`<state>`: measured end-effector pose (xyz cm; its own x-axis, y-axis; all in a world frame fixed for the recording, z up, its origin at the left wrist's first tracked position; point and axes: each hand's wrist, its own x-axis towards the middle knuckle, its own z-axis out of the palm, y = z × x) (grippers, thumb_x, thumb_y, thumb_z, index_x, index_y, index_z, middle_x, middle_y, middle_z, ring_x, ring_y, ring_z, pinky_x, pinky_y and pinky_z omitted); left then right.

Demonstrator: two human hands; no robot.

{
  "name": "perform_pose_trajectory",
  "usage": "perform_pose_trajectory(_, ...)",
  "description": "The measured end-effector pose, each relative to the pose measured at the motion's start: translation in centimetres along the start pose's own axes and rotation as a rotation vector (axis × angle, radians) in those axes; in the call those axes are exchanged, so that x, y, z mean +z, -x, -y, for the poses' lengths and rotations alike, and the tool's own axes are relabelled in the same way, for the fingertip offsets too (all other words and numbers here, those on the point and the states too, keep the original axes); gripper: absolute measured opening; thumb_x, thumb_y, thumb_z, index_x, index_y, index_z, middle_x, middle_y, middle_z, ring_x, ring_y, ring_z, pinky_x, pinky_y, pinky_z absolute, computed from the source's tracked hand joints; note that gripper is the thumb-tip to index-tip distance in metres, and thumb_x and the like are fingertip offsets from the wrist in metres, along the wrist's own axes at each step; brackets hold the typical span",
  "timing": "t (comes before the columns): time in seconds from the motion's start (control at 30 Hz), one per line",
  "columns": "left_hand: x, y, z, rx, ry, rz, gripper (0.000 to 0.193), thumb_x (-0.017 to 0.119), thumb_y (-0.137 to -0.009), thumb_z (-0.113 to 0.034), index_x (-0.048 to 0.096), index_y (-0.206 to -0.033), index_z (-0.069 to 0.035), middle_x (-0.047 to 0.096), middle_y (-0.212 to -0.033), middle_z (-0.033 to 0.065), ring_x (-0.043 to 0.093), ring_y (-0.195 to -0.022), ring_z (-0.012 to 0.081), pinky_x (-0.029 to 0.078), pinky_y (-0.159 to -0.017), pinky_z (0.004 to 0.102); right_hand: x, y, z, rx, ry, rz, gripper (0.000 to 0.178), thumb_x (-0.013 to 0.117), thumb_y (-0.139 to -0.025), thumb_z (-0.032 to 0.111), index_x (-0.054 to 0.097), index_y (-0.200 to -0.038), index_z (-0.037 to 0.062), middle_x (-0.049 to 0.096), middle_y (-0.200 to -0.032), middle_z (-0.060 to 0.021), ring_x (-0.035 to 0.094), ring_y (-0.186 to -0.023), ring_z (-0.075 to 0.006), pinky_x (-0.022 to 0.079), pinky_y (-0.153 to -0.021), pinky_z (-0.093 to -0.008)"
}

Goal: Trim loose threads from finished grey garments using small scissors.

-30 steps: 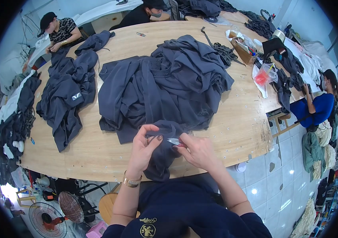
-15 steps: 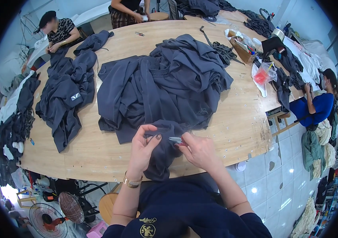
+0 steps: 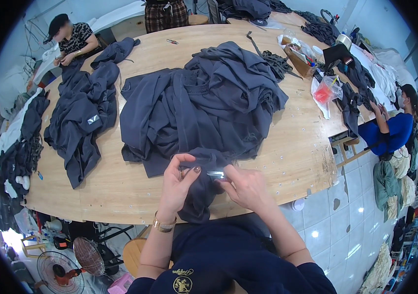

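Note:
A dark grey garment hangs over the near table edge, joined to or lying against a big heap of the same cloth. My left hand has its thumb and fingers closed on a fold of that garment. Closed around a pair of small thread snips is my right hand; the metal blades point left over the cloth, towards my left fingertips. Most of the snips' handle is hidden in the right hand. Whether a thread lies between the blades is too small to tell.
Another dark garment pile lies at the left of the wooden table. On the right are a cardboard box and a plastic bag with red drink. Three other people stand or sit around the table. A fan stands lower left.
The snips' blades have turned slightly and lie more level. My left hand is nearly still. The far person has shifted right; the person on the right has moved a hand.

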<state>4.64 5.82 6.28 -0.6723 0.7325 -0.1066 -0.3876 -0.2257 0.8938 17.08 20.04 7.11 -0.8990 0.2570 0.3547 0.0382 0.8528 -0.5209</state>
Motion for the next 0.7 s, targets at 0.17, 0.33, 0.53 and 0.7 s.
perform_pose_trajectory(0.17,0.37,-0.01,-0.28,-0.015,0.005,-0.020,0.022,0.057,-0.084,0.000,0.046,-0.104,-0.003,0.059,-0.088,0.0023,0.053,-0.076,0.0022,0.042,-0.065,0.0148,-0.42,0.02,0.20,0.033,-0.121,-0.024,0.020,0.061,-0.079,0.023,0.048,-0.079,0.0081,0.056,-0.065,-0.0060,0.057,-0.055,-0.0240,0.042,-0.046,-0.0338)
perform_pose_trajectory(0.33,0.16,-0.04,-0.09,0.001,-0.004,-0.016,0.022,0.056,-0.084,0.001,0.046,-0.104,-0.003,0.059,-0.089,0.0025,0.052,-0.075,0.0018,0.041,-0.065,0.0145,0.10,0.17,-0.21,0.026,0.061,0.007,0.018,0.063,-0.075,0.019,0.049,-0.078,0.0072,0.056,-0.064,-0.0066,0.057,-0.057,-0.0248,0.042,-0.048,-0.0347)
perform_pose_trajectory(0.53,0.22,-0.08,-0.17,-0.002,-0.020,-0.020,0.022,0.057,-0.084,0.000,0.046,-0.104,-0.003,0.059,-0.089,0.0024,0.052,-0.075,0.0015,0.041,-0.064,0.0140,-0.01,0.14,-0.14,0.036,0.082,0.015,0.018,0.062,-0.075,0.020,0.049,-0.079,0.0076,0.056,-0.065,-0.0077,0.058,-0.057,-0.0252,0.042,-0.048,-0.0351)
perform_pose_trajectory(0.7,0.37,-0.05,-0.21,0.002,-0.026,-0.017,0.022,0.057,-0.085,0.000,0.046,-0.104,-0.003,0.059,-0.088,0.0023,0.052,-0.075,0.0016,0.041,-0.064,0.0139,0.07,0.11,-0.22,0.026,0.107,0.026,0.018,0.062,-0.076,0.022,0.050,-0.080,0.0088,0.056,-0.065,-0.0065,0.058,-0.056,-0.0242,0.043,-0.047,-0.0343)
